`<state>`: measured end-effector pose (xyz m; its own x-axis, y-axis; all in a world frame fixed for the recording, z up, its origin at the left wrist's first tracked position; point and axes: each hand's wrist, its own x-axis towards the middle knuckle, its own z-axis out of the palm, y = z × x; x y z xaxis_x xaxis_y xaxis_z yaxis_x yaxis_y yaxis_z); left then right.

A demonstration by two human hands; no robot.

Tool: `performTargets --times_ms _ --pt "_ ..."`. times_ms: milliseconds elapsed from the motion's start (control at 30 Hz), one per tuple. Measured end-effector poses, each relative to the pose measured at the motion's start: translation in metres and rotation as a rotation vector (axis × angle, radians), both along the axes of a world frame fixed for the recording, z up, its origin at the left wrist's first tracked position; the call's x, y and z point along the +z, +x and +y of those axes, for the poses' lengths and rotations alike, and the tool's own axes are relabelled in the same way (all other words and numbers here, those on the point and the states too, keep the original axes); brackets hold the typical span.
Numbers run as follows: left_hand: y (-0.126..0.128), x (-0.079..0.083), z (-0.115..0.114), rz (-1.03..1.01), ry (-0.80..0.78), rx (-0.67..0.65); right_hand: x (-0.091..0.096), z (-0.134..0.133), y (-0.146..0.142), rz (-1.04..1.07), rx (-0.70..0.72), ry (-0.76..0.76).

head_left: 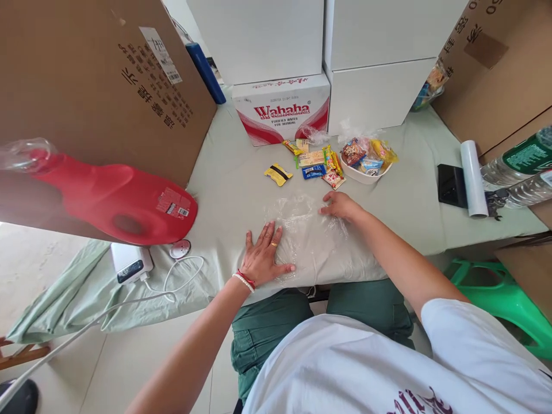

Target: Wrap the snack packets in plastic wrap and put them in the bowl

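A clear plastic bag (302,230), thin and wrinkled, lies spread on the cloth-covered table in front of me. My left hand (264,253) rests flat at its left side, fingers spread and palm down. At the bag's upper right edge is my right hand (340,206), its thumb and forefinger apart and slightly bent, touching the film. Just beyond the bag are wrapped snacks, among them a yellow packet with a dark band (278,174) and a blue packet (314,172). Beside them stands a white bowl (362,175) holding more snack packets.
A Wahaha water carton (282,112) stands behind the snacks against white cabinets. On the left are a red jug (129,201), a cardboard box (107,75) and a white power bank (130,263) with a cable. Plastic bottles (526,155) and a white roll (473,178) lie right.
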<state>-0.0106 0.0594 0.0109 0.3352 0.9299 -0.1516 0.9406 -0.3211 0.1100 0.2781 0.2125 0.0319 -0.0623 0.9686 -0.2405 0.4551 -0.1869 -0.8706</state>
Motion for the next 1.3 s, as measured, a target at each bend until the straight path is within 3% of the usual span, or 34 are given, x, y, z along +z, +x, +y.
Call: performTargets --times_ms 100,300,400,467,533,667,767,833,933,1033,1100,1200,1300 --pt "-0.001 -0.002 0.001 -0.019 -0.016 0.024 0.000 -0.007 0.008 0.026 0.073 -0.102" --pt "0.001 -0.005 0.002 -0.010 0.011 0.034 0.003 -0.025 0.062 0.159 -0.086 -0.228" --pt "0.003 -0.003 0.001 -0.003 0.011 0.029 0.010 -0.029 0.076 -0.032 -0.210 -0.036" --pt "0.004 -0.002 0.001 0.002 -0.004 0.035 0.017 -0.039 0.070 -0.170 -0.217 0.157" --pt "0.003 0.000 0.001 -0.001 -0.010 0.040 0.022 -0.060 0.050 -0.242 -0.088 0.348" --pt "0.000 0.000 0.002 -0.040 -0.008 0.074 0.012 -0.118 0.004 -0.347 0.432 0.672" --pt "-0.005 0.001 0.006 -0.024 0.003 0.095 -0.010 -0.144 0.005 -0.562 0.661 0.704" --pt "-0.009 0.003 0.011 0.008 -0.009 0.079 -0.023 -0.147 0.028 -0.715 0.638 0.632" --pt "-0.016 0.006 0.020 0.024 -0.073 0.043 -0.032 -0.143 0.078 -0.864 0.491 0.532" --pt "-0.025 0.011 0.028 -0.002 -0.137 0.022 -0.027 -0.138 0.118 -0.883 0.333 0.520" --pt "-0.031 0.017 0.033 -0.053 -0.146 0.024 -0.016 -0.136 0.126 -0.824 0.230 0.556" --pt "-0.034 0.028 0.040 -0.135 -0.051 0.092 0.006 -0.132 0.100 -0.657 0.196 0.664" --pt "-0.028 0.039 0.048 -0.129 0.028 0.178 0.024 -0.125 0.042 -0.480 0.410 0.750"
